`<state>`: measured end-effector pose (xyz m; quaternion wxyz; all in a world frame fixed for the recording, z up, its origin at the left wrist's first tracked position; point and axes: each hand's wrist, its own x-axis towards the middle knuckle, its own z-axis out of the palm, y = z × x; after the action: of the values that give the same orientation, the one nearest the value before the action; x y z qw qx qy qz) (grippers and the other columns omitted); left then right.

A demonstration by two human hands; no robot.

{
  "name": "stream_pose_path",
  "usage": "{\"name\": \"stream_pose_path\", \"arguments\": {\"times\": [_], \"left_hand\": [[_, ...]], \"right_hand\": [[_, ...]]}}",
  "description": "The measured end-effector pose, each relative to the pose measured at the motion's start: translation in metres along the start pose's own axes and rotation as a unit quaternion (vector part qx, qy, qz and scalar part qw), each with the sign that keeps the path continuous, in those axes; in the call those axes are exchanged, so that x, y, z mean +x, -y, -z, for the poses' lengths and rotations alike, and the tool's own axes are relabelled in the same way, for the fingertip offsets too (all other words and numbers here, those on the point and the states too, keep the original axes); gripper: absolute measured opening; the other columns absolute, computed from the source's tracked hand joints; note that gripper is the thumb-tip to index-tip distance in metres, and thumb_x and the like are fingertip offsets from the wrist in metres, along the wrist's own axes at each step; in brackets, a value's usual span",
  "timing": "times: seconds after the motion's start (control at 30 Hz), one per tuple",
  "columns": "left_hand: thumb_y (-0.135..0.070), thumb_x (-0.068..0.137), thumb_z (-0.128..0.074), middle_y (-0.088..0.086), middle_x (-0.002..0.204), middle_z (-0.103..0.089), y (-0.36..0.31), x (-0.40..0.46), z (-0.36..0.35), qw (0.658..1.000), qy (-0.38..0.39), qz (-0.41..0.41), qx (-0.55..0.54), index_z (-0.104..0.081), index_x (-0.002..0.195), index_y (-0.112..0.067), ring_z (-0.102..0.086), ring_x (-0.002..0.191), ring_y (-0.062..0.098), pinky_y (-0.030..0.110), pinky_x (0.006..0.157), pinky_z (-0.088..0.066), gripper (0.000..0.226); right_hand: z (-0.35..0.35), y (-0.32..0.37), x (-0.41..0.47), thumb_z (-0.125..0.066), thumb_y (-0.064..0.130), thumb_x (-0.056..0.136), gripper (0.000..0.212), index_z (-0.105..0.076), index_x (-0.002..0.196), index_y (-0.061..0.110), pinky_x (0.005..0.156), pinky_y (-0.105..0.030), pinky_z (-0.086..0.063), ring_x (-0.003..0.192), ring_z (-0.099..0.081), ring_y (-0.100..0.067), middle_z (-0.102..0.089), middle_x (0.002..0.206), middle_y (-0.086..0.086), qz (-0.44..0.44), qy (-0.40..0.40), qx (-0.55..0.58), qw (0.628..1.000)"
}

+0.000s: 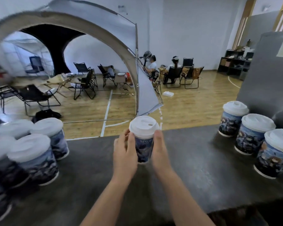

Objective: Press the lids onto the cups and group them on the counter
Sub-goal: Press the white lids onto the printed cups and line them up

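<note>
On the left, a blurry bunch of blue printed paper cups with white plastic lids (33, 149), close together on the dark grey counter top (194, 168)

In the middle, one blue printed paper cup (143, 149) standing straight up, tall way pointing up and down, white plastic lid (144, 126) already sitting on top and looking flat, so probably pressed on

On the cup's left side, the left hand (125, 152), fingers curled round the cup wall and holding it

On the cup's right side, the right hand (159, 149), fingers mostly straight and lying flat against the cup wall, looking more like a press than a grab, though hard to tell for sure

Cup right between both hands, so no reach needed; both hands just as near

Cup's bottom hidden partly by the hands, so cannot tell if touching the counter or lifted a bit

On the right, a row of three more blue printed paper cups with white lids (255, 132), touching or almost touching each other, well apart from the middle cup

Middle cup alone, with bare counter on both sides; left bunch and right row both well apart from it

Next move likely a slide or carry sideways to one of the groups, left hand closer to the left bunch, right hand closer to the right row

Tall cup, so a tip-over possible if pushed near the top
</note>
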<state>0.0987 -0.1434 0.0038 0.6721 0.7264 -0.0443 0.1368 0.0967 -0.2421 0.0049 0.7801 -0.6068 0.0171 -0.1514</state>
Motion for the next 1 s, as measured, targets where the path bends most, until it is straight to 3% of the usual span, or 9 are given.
{"name": "stream_pose_path", "arguments": {"times": [0.07, 0.13, 0.23, 0.33, 0.47, 0.57, 0.77, 0.9, 1.0], "left_hand": [[-0.062, 0.088, -0.051, -0.006, 0.123, -0.058, 0.005, -0.016, 0.043, 0.997, -0.052, 0.044, -0.025, -0.06, 0.11, -0.051, -0.056, 0.121, 0.015, 0.046, 0.104, -0.047, 0.027], [-0.057, 0.088, -0.057, 0.001, 0.126, -0.057, 0.007, -0.031, 0.078, 0.987, -0.094, 0.089, -0.091, -0.055, 0.106, -0.047, -0.056, 0.122, 0.021, 0.047, 0.105, -0.046, 0.021], [-0.028, 0.102, -0.044, 0.012, 0.126, -0.06, 0.009, -0.051, 0.116, 0.965, -0.125, 0.1, -0.206, -0.047, 0.122, -0.024, -0.061, 0.116, 0.027, 0.043, 0.096, -0.05, 0.02], [-0.026, 0.104, -0.037, 0.011, 0.132, -0.059, 0.013, -0.063, 0.142, 0.958, -0.145, 0.088, -0.23, -0.044, 0.134, -0.02, -0.059, 0.119, 0.024, 0.037, 0.092, -0.049, 0.031], [-0.023, 0.105, -0.035, 0.003, 0.133, -0.057, 0.018, -0.07, 0.16, 0.96, -0.153, 0.07, -0.226, -0.041, 0.137, -0.022, -0.059, 0.114, 0.01, 0.021, 0.084, -0.05, 0.033], [-0.022, 0.105, -0.033, -0.001, 0.131, -0.057, 0.02, -0.074, 0.167, 0.963, -0.141, 0.062, -0.221, -0.04, 0.139, -0.02, -0.06, 0.107, 0.0, 0.011, 0.075, -0.05, 0.034], [-0.023, 0.106, -0.034, 0.002, 0.136, -0.055, 0.025, -0.077, 0.171, 0.967, -0.125, 0.046, -0.217, -0.04, 0.14, -0.02, -0.057, 0.118, 0.006, 0.016, 0.085, -0.05, 0.035], [-0.048, 0.095, -0.047, 0.0, 0.141, -0.052, 0.02, -0.067, 0.184, 0.972, -0.131, 0.033, -0.191, -0.043, 0.137, -0.029, -0.049, 0.132, 0.015, 0.037, 0.109, -0.041, 0.046], [-0.052, 0.089, -0.042, -0.004, 0.146, -0.047, 0.008, -0.057, 0.192, 0.982, -0.132, -0.016, -0.137, -0.04, 0.141, -0.03, -0.044, 0.136, 0.006, 0.032, 0.115, -0.035, 0.057]], "right_hand": [[-0.033, -0.01, -0.022, -0.038, 0.059, 0.095, 0.051, -0.057, 0.125, 0.023, 0.089, -0.022, -0.052, 0.109, -0.064, -0.005, -0.067, 0.121, 0.0, -0.032, 0.052, 0.019, 0.998], [-0.064, -0.02, -0.044, -0.028, 0.043, 0.105, 0.036, -0.059, 0.117, 0.028, 0.073, -0.012, -0.052, 0.092, -0.067, 0.005, -0.069, 0.109, 0.007, -0.069, 0.103, 0.057, 0.991], [-0.106, -0.037, -0.073, -0.034, 0.049, 0.102, 0.039, -0.063, 0.116, 0.027, 0.086, -0.023, -0.054, 0.103, -0.067, -0.006, -0.071, 0.113, 0.003, -0.103, 0.131, 0.059, 0.984], [-0.139, -0.046, -0.09, -0.04, 0.053, 0.095, 0.042, -0.064, 0.117, 0.028, 0.095, -0.036, -0.052, 0.109, -0.066, -0.014, -0.072, 0.114, 0.003, -0.104, 0.134, 0.068, 0.983], [-0.159, -0.052, -0.102, -0.044, 0.059, 0.085, 0.046, -0.065, 0.116, 0.032, 0.094, -0.036, -0.051, 0.111, -0.065, -0.012, -0.071, 0.116, 0.005, -0.087, 0.136, 0.054, 0.985], [-0.166, -0.056, -0.106, -0.04, 0.052, 0.092, 0.037, -0.067, 0.111, 0.034, 0.097, -0.038, -0.051, 0.112, -0.064, -0.013, -0.071, 0.114, 0.006, -0.073, 0.127, 0.036, 0.989], [-0.166, -0.052, -0.11, -0.043, 0.06, 0.082, 0.053, -0.064, 0.119, 0.029, 0.103, -0.05, -0.047, 0.116, -0.063, -0.018, -0.068, 0.12, -0.001, -0.038, 0.103, 0.02, 0.994], [-0.161, -0.045, -0.105, -0.038, 0.053, 0.087, 0.049, -0.05, 0.131, 0.036, 0.095, -0.021, -0.047, 0.114, -0.057, 0.005, -0.061, 0.125, 0.014, 0.013, 0.099, -0.008, 0.995], [-0.159, -0.037, -0.098, -0.035, 0.05, 0.09, 0.048, -0.047, 0.134, 0.036, 0.098, -0.021, -0.043, 0.119, -0.055, 0.002, -0.059, 0.128, 0.013, 0.058, 0.101, -0.036, 0.992]]}}
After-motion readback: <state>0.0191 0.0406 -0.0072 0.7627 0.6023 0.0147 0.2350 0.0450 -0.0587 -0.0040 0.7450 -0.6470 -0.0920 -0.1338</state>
